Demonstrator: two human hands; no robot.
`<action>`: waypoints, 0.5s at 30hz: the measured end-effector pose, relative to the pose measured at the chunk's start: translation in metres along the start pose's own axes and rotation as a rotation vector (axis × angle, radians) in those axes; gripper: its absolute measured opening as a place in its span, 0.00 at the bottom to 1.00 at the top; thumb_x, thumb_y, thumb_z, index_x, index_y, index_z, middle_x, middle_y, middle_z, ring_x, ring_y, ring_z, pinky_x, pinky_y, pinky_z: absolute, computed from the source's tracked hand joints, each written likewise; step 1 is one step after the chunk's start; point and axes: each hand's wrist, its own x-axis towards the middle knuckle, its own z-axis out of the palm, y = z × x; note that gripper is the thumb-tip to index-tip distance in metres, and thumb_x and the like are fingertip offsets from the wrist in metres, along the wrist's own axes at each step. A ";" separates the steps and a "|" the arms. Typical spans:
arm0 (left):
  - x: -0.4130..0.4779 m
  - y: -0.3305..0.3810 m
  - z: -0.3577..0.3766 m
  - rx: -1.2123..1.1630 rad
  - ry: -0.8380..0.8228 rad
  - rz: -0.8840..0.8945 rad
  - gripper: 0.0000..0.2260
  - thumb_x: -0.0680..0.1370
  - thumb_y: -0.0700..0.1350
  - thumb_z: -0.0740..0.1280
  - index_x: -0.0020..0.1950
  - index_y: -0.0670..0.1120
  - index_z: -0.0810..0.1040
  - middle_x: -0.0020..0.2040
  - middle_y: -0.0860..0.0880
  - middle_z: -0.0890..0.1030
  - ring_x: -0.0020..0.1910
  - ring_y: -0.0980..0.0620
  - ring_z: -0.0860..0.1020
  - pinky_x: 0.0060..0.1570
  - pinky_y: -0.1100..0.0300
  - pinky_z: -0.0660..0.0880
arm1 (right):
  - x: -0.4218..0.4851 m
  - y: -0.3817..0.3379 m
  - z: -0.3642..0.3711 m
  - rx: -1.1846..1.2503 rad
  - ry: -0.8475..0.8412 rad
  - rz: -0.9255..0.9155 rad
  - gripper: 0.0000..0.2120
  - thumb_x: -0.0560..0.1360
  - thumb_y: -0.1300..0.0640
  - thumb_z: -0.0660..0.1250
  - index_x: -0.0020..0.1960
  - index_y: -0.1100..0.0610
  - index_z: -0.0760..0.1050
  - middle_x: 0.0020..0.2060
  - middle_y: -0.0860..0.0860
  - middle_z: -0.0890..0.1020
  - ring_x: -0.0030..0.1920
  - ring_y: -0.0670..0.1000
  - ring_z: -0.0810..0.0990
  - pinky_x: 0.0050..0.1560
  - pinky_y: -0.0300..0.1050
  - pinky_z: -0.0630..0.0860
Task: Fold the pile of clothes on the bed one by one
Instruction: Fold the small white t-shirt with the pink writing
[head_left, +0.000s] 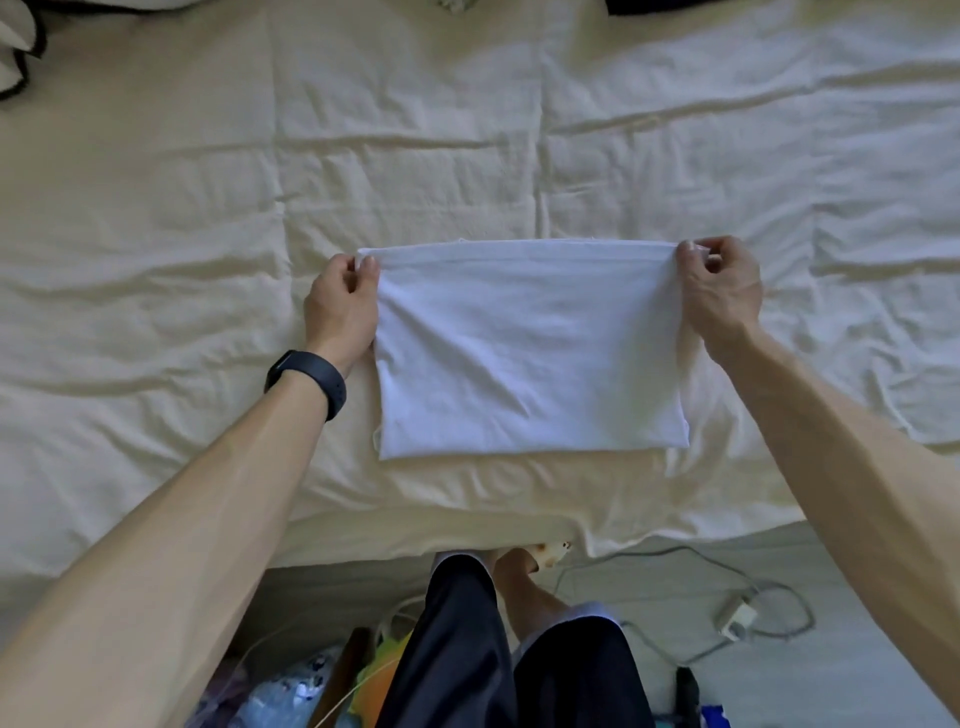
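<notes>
White garment (530, 358): folded into a rough rectangle, lying flat on the bed near its front edge, with its far edge drawn taut between the two hands.
Left grip (340, 304): thumb and fingers curled, pinching the cloth's far left corner. The hand lies along the cloth's left edge.
Right grip (722, 291): fingers curled, pinching the far right corner, with the hand just outside the right edge.
Bed (156, 234): covered with a creased cream sheet.
Wristband (311, 382): dark, on the left wrist.
Dark-edged cloth (18, 57): at the bed's far left, cut off by the frame — what it is cannot be told.
Floor (857, 675): pale.
Cable adapter (733, 617): small and white on a grey cable, lying on the floor to the right of the person's legs.
Shorts (452, 649): dark, worn by the person standing at the bed's edge.
Clutter (291, 691): colourful bags at lower left — contents unclear.
</notes>
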 end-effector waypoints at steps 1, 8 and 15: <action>0.001 0.000 0.000 0.002 -0.002 -0.001 0.17 0.83 0.57 0.60 0.48 0.44 0.75 0.38 0.56 0.75 0.36 0.57 0.72 0.38 0.62 0.69 | 0.002 -0.001 0.002 -0.013 -0.005 0.013 0.10 0.79 0.44 0.64 0.54 0.47 0.78 0.48 0.47 0.81 0.55 0.51 0.80 0.61 0.47 0.75; 0.007 0.014 0.001 0.102 0.042 0.072 0.13 0.81 0.61 0.62 0.49 0.52 0.75 0.37 0.59 0.77 0.36 0.64 0.75 0.34 0.72 0.67 | 0.010 -0.004 0.007 -0.105 0.020 0.089 0.16 0.81 0.45 0.62 0.61 0.54 0.78 0.56 0.53 0.83 0.60 0.56 0.79 0.58 0.42 0.70; -0.051 0.010 0.028 0.605 0.187 0.506 0.28 0.80 0.59 0.62 0.75 0.45 0.67 0.73 0.42 0.69 0.70 0.40 0.69 0.66 0.46 0.65 | -0.070 -0.004 0.028 -0.239 0.199 -0.239 0.21 0.80 0.49 0.64 0.69 0.59 0.73 0.70 0.57 0.73 0.70 0.60 0.70 0.68 0.50 0.63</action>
